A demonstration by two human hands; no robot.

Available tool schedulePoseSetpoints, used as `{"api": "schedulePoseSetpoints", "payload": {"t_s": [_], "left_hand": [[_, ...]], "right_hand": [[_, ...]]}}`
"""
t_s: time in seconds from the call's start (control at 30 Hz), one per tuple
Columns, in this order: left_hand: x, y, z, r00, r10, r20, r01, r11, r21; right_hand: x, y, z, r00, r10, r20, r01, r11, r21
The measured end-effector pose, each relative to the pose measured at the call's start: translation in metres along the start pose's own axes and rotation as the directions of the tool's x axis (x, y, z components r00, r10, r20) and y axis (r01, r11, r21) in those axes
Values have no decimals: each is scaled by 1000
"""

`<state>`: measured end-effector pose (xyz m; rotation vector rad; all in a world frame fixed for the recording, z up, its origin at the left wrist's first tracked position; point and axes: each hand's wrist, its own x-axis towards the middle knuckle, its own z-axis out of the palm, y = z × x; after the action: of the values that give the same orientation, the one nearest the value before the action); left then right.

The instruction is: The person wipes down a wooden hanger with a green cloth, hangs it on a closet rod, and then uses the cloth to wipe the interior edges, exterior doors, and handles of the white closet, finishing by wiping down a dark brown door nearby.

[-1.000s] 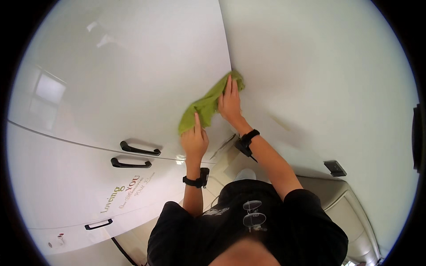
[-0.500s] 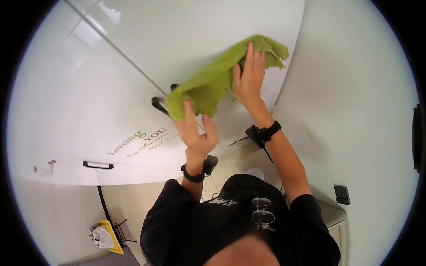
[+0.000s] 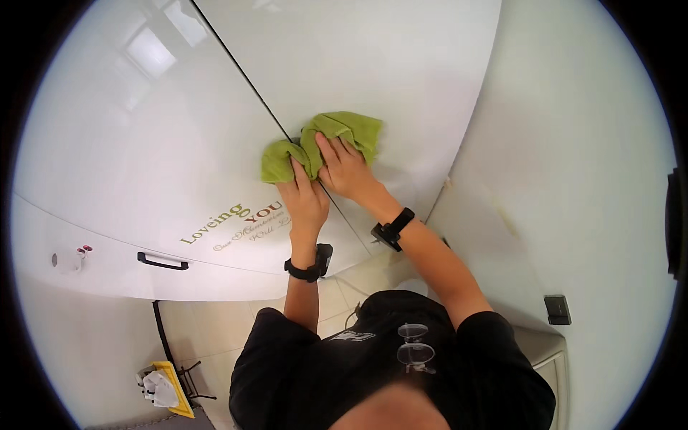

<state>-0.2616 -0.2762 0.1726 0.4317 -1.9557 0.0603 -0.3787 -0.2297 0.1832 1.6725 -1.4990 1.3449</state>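
Observation:
A green cloth (image 3: 347, 125) lies bunched against the glossy white cabinet doors (image 3: 401, 64), across the dark gap between them. It covers the spot where the black door handles are, so they are almost wholly hidden. My left hand (image 3: 306, 204) holds the cloth's left part, fingertips pressed into its folds. Just to its right and a little higher, my right hand (image 3: 347, 170) presses and grips the other part, fingers bent into the fabric. Both hands wear black straps with small dark devices at the wrists.
A drawer with a black bar handle (image 3: 163, 262) sits below at left. On the right stands a pale wall with a dark switch plate (image 3: 557, 309). A yellow tray (image 3: 173, 390) with white items is at lower left, above the tiled floor.
The cloth was stretched wide, with the black handles partly showing; now it is bunched over them. My right hand has come down and left, close to my left hand.

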Motion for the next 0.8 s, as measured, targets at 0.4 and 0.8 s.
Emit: {"api": "schedulePoseSetpoints", "payload": {"t_s": [0.4, 0.8], "left_hand": [[-131, 55, -5, 978, -86, 189, 94, 995, -34], [26, 88, 85, 999, -54, -11, 50, 979, -198]], "right_hand": [[-124, 21, -3, 893, 312, 325, -141, 878, -457], [37, 86, -74, 952, -58, -300, -81, 899, -430]]}}
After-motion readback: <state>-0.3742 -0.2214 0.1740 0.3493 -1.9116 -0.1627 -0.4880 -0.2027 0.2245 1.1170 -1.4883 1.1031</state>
